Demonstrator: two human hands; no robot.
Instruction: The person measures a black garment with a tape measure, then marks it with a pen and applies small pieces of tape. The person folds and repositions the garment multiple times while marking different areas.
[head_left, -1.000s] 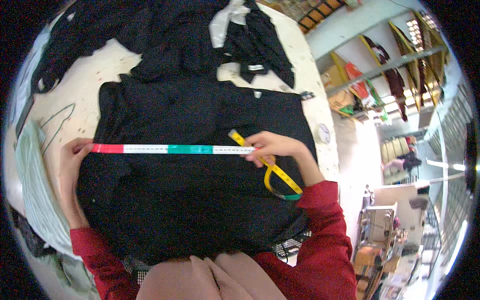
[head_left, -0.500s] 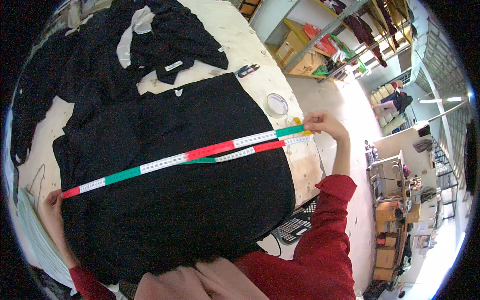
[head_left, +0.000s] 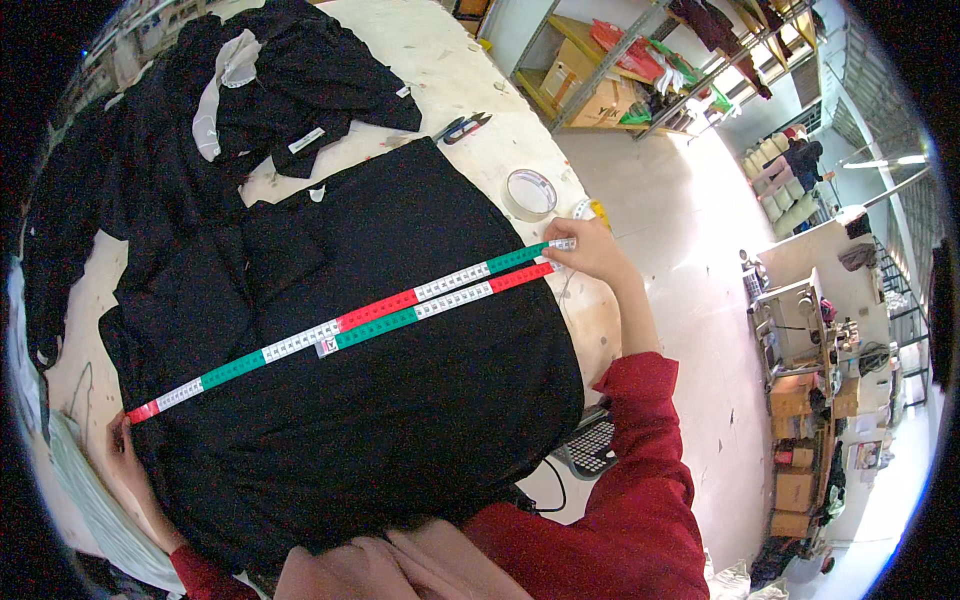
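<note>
A tape measure [head_left: 378,310] with red, white and green sections stretches across a black garment [head_left: 420,420] laid flat on the table. My left hand [head_left: 122,448] is closed on its red end at the garment's left edge; part of that hand is in shade. At the right edge, my right hand [head_left: 588,246] pinches the tape near a green-white join. From there a second run of the tape doubles back below the first, its end lying on the cloth. Beyond the right hand is a small yellow-and-white coil [head_left: 597,212].
A tape roll [head_left: 530,194] and thread snips [head_left: 466,128] lie on the pale table [head_left: 455,65]. More black garments [head_left: 330,80] are heaped at the far left. A black perforated thing [head_left: 590,448] shows below the table edge. Shelving with a carton [head_left: 600,98] stands beyond; a person [head_left: 798,165] is far back.
My right hand has moved left, closer to the garment's edge. The tape's lower run has slid left, and its free end now shows on the cloth. The view has shifted slightly.
</note>
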